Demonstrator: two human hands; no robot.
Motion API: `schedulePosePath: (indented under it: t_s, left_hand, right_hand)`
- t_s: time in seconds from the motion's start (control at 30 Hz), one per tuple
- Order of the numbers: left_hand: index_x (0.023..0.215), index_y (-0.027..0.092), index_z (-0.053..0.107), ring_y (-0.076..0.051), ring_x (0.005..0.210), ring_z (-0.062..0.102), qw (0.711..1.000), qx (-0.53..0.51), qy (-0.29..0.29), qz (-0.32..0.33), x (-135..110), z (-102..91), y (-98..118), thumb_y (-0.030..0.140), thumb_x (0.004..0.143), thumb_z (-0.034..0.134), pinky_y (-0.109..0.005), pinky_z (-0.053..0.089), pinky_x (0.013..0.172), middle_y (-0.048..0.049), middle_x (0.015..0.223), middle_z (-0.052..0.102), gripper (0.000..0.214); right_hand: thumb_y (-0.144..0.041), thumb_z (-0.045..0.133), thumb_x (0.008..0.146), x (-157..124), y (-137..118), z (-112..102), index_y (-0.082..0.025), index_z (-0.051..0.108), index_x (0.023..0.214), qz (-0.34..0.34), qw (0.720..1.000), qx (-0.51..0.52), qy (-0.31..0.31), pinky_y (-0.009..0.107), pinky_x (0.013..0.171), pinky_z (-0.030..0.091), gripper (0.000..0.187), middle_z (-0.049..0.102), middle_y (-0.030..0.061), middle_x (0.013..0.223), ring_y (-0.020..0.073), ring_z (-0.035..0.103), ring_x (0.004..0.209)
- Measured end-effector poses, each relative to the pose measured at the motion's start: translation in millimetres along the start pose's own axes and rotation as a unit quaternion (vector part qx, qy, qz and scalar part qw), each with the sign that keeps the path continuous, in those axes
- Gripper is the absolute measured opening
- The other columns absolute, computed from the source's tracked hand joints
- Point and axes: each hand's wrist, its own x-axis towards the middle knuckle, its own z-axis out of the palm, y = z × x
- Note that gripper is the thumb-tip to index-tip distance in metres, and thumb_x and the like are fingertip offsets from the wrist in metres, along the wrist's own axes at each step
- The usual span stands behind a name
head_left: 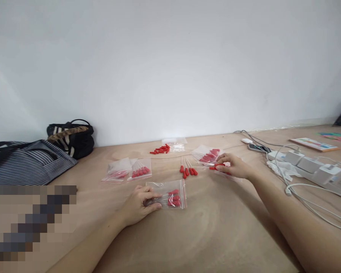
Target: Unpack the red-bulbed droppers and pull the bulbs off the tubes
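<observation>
Both arms [99, 233] stretch forward, left grip [140, 203] pinching a clear bag [162, 186], right grip [231, 165] clasping red droppers [212, 167].

looks like a home or makeshift workroom, hard to tell which: plain white wall [187, 68] on the far side, striped bag [31, 163] at left, chargers [291, 157] at right on the brown counter [210, 235].

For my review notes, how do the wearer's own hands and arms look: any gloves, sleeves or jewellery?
The left hand and right hand are both bare, without gloves. No sleeve shows on the left forearm or right forearm. I see no watch, bracelet or ring; fingernail detail is too small to tell.
</observation>
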Motion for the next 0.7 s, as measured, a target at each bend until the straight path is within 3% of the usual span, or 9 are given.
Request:
schedulePosePath:
  t_s: [0.13, 0.2, 0.33, 0.47, 0.7]
  left_hand:
    - [0.096, 0.026, 0.067, -0.012, 0.063, 0.052, 1.000, -0.002, -0.010, -0.010, 1, -1.5, 1, 0.040, 0.077, 0.055, -0.025, 0.039, 0.064, 0.0005, 0.069, 0.057, 0.026]
    - [0.096, 0.025, 0.066, -0.013, 0.064, 0.052, 1.000, -0.004, -0.012, -0.014, 1, -2.3, 2, 0.040, 0.077, 0.055, -0.026, 0.040, 0.065, 0.0000, 0.070, 0.057, 0.027]
    - [0.097, 0.026, 0.066, -0.013, 0.062, 0.051, 1.000, 0.004, -0.016, -0.016, 1, -3.1, 2, 0.041, 0.077, 0.055, -0.027, 0.040, 0.066, 0.0003, 0.068, 0.056, 0.027]
    - [0.098, 0.026, 0.066, -0.013, 0.063, 0.051, 1.000, 0.002, -0.024, -0.014, 1, -1.4, 0, 0.041, 0.078, 0.054, -0.028, 0.039, 0.068, 0.0000, 0.070, 0.057, 0.027]
    - [0.097, 0.027, 0.066, -0.013, 0.066, 0.052, 1.000, 0.000, -0.007, -0.002, 2, 2.3, -1, 0.041, 0.078, 0.054, -0.029, 0.038, 0.072, 0.0003, 0.072, 0.057, 0.026]
  right_hand:
    - [-0.047, 0.049, 0.074, 8, -10, 24, -0.019, 0.066, 0.065, 0.224, 0.969, -0.031, 0.093, 0.036, 0.074, 0.037, 0.033, 0.062, 0.0034, 0.070, 0.0216, 0.057, 0.074]
    - [-0.048, 0.049, 0.074, 12, -23, 41, -0.021, 0.066, 0.066, 0.261, 0.959, -0.050, 0.101, 0.043, 0.080, 0.033, 0.033, 0.063, 0.0042, 0.069, 0.0253, 0.056, 0.080]
    - [-0.047, 0.049, 0.075, 20, -42, 63, -0.021, 0.067, 0.066, 0.281, 0.952, -0.058, 0.104, 0.051, 0.087, 0.025, 0.033, 0.065, 0.0082, 0.078, 0.0291, 0.052, 0.093]
    - [-0.050, 0.049, 0.074, 23, -47, 72, -0.022, 0.067, 0.062, 0.287, 0.951, -0.073, 0.090, 0.052, 0.088, 0.024, 0.035, 0.065, 0.0078, 0.083, 0.0300, 0.048, 0.100]
    - [-0.054, 0.045, 0.076, 20, -46, 74, -0.025, 0.068, 0.085, 0.242, 0.964, -0.065, 0.091, 0.051, 0.087, 0.024, 0.038, 0.067, 0.0077, 0.084, 0.0291, 0.053, 0.093]
